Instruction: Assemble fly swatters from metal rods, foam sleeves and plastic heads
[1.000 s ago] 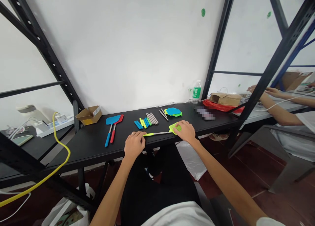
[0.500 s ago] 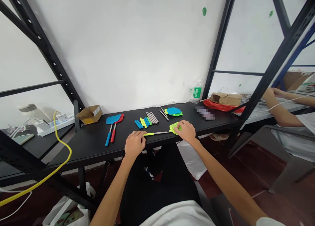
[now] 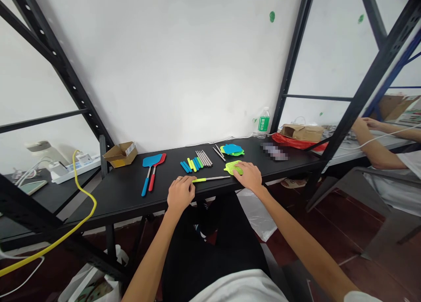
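Note:
My left hand [image 3: 180, 191] is closed around the yellow-green handle [image 3: 200, 180] of a metal rod [image 3: 217, 177] that points right. My right hand [image 3: 249, 175] grips a yellow-green perforated fly swatter head [image 3: 233, 167] by its right side. The head's narrow neck points left, just above the rod's tip and apart from it. Behind my hands lie several blue, yellow and green handle grips [image 3: 192, 164] in a row, beside a row of bare metal rods [image 3: 204, 158]. A few more rods [image 3: 219, 152] rest near a stack of blue and green swatter heads [image 3: 232, 149].
To the left lie a blue fly swatter [image 3: 151, 161] and a red fly swatter [image 3: 160, 159], under a small open carton [image 3: 120, 154]. A water bottle [image 3: 263, 123] stands at the back right. A yellow cable [image 3: 94, 201] hangs at left. Another person's arms [image 3: 371, 137] show at far right.
The swatter head has come away from the rod's tip and shifted slightly up and left in my right hand. My left hand still holds the handle, almost unmoved.

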A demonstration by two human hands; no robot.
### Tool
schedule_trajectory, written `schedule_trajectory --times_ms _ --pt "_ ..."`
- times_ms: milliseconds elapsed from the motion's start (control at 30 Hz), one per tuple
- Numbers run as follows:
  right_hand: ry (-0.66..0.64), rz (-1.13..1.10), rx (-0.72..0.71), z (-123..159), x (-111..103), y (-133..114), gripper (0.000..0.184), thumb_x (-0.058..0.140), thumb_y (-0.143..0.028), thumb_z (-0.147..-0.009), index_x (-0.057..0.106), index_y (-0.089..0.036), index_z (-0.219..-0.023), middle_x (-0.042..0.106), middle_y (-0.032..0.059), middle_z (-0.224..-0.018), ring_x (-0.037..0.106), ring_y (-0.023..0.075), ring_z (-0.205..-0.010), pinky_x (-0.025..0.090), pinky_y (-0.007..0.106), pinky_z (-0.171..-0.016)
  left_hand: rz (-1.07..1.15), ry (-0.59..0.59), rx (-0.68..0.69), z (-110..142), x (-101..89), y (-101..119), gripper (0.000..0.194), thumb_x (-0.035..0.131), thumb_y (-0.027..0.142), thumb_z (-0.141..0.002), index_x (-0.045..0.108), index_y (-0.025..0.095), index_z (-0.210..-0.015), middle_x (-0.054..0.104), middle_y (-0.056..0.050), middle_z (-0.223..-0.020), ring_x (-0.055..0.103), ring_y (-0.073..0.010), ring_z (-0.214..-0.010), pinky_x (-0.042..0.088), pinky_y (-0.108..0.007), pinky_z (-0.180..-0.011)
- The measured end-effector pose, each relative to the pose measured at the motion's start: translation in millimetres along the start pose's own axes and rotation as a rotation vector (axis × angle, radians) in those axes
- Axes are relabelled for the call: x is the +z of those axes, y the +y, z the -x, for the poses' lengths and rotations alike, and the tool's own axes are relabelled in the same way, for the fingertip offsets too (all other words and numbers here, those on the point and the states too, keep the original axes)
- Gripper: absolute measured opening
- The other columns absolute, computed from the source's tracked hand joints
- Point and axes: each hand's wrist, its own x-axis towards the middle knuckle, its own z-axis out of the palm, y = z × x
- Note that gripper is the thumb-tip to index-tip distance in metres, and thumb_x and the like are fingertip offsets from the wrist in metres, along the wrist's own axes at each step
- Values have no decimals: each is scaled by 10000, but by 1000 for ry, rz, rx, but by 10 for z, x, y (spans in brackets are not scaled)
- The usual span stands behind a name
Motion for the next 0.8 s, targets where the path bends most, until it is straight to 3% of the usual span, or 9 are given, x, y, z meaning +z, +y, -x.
schedule_trajectory --times_ms 200,400,600,800 --pt "-10 28 40 -1 -17 -13 197 557 -396 -909 676 -244 -874 679 54 -1051 586 232 -951 379 343 -818 -16 -2 8 -7 2 3 327 453 154 -913 715 254 -1081 750 -31 -1054 636 -242 -959 460 -362 -803" --pt "3 -1 34 3 -24 -22 183 570 -364 -901 693 -260 -987 671 50 -1093 578 231 -982 363 344 -829 -11 -6 0 -4 -3 13 331 451 149 -910 715 253 -1080 749 -28 -1054 635 -237 -962 464 -364 -807" --pt "-8 12 53 3 -31 -26 187 566 -389 -899 658 -235 -846 664 52 -1019 574 225 -928 362 339 -801 -22 -10 -2 -2 -8 13 339 439 149 -914 716 250 -1081 748 -35 -1066 636 -238 -958 468 -370 -815" --pt "-6 1 41 1 -35 -39 161 568 -358 -889 674 -242 -924 667 64 -1068 574 237 -961 367 343 -818 -7 -12 -2 -6 -15 9 342 440 142 -912 717 247 -1083 749 -40 -1070 638 -241 -966 478 -377 -826"
